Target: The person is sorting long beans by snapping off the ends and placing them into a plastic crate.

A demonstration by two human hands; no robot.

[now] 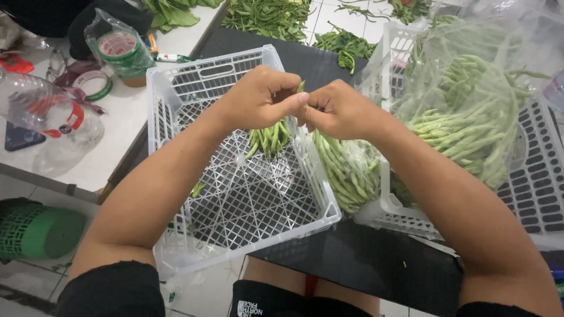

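I see my left hand (255, 97) and right hand (335, 108) meet at frame centre, fingers closed on one green bean (301, 87) (only its tip shows). Below them, a small bean bunch (269, 138) lies in the white crate (235, 205); the hands hide its top.

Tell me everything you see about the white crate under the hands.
The crate is white plastic, square, with lattice walls and floor and a handle slot in the far wall. It sits tilted on a dark surface, its near corner over the tiled floor. A few green beans lie inside at the far side. The left hand hovers above it; a second crate stands at its right.
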